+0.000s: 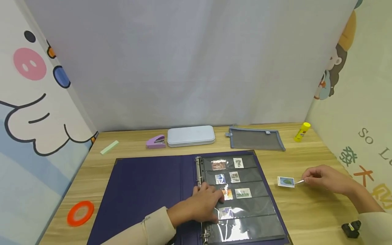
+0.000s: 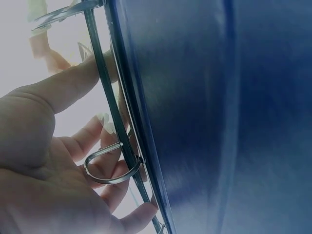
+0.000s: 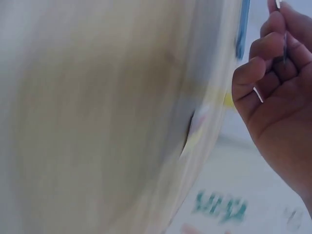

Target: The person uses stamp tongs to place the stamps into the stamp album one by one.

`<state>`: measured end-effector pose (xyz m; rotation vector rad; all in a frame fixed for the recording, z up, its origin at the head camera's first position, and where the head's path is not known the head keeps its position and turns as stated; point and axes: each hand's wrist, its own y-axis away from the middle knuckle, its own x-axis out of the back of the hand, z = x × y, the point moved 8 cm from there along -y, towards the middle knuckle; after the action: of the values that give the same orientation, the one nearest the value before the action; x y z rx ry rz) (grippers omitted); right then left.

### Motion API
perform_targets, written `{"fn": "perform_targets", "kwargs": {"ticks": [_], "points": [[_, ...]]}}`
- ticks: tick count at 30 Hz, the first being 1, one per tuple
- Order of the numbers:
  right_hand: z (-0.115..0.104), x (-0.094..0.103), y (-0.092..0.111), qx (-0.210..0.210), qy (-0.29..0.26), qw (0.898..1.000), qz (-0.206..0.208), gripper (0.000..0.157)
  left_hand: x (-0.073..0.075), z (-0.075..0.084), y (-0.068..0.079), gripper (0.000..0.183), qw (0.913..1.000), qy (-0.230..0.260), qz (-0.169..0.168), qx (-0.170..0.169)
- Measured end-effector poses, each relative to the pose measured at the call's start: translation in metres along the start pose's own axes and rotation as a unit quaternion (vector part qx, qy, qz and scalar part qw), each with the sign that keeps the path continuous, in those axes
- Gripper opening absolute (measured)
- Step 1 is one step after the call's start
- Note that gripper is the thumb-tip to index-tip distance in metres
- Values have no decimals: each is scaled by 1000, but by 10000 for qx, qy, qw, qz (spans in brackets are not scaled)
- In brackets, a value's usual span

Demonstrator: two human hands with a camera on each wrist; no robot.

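A dark blue ring-binder stamp album (image 1: 144, 190) lies spread on the table, its black pocket page (image 1: 257, 207) on the right side holding several stamps. My left hand (image 1: 204, 204) rests on that page beside the metal rings, fingers spread; in the left wrist view a ring (image 2: 112, 180) overlaps the palm. Right of the album, my right hand (image 1: 329, 180) pinches slim metal tweezers (image 1: 300, 182). Their tip meets the right edge of a stamp (image 1: 285, 181) with a green shape on blue. In the right wrist view the curled fingers (image 3: 268, 46) hold the tweezers; the table is blurred.
Along the back stand a purple stapler (image 1: 156, 142), a pale pencil case (image 1: 191, 136), a grey mesh pouch (image 1: 255, 139) and a yellow glue stick (image 1: 302, 132). A pale green strip (image 1: 109, 147) and orange tape roll (image 1: 80, 213) lie left. A small black object (image 1: 350, 229) sits front right.
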<state>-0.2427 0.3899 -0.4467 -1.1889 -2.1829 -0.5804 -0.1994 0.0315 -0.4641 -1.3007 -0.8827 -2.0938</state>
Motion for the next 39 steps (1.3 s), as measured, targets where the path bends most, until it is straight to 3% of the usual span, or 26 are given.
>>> {"fn": "perform_targets", "kwargs": {"ticks": [8, 15, 24, 33, 39], "points": [[-32, -28, -45, 267, -25, 9992, -301, 9, 0, 2, 0, 51, 10000, -39, -34, 38], [-59, -61, -70, 946, -1, 9931, -689, 8, -1, 3, 0, 51, 10000, 4, -24, -4], [-75, -87, -81, 1015, 98, 9861, -1310, 9, -1, 1, -1, 52, 10000, 15, -66, 36], [-85, -99, -81, 1285, 487, 9772, -1621, 9, 1, 1, 0, 51, 10000, 90, -23, 14], [-90, -105, -83, 1238, 484, 9691, -2080, 7, -1, 1, 0, 50, 9999, 164, -14, -12]]}}
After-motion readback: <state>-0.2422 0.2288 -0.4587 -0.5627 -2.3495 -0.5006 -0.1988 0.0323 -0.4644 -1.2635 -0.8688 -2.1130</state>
